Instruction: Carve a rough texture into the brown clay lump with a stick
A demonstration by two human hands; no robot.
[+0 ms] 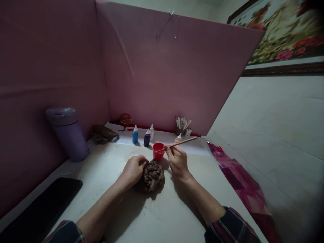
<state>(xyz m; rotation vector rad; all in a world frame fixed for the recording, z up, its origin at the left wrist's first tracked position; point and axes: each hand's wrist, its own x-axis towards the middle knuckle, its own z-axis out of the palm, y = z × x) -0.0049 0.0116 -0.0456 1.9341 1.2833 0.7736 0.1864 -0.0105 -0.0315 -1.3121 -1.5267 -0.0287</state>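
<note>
A lumpy brown clay piece (153,175) sits on the white table (162,209) between my hands. My left hand (134,168) curls against the clay's left side and steadies it. My right hand (177,158) pinches a thin wooden brush (181,143), whose tip dips into a small red cup (158,151) just behind the clay.
Blue (135,134), dark purple (147,138) and white (151,132) squeeze bottles stand behind the cup. A holder of white tools (182,126) is at the back right, scissors (126,120) at the back. A purple tumbler (68,133) and a black slab (43,211) lie left. Pink partitions (162,74) enclose the table.
</note>
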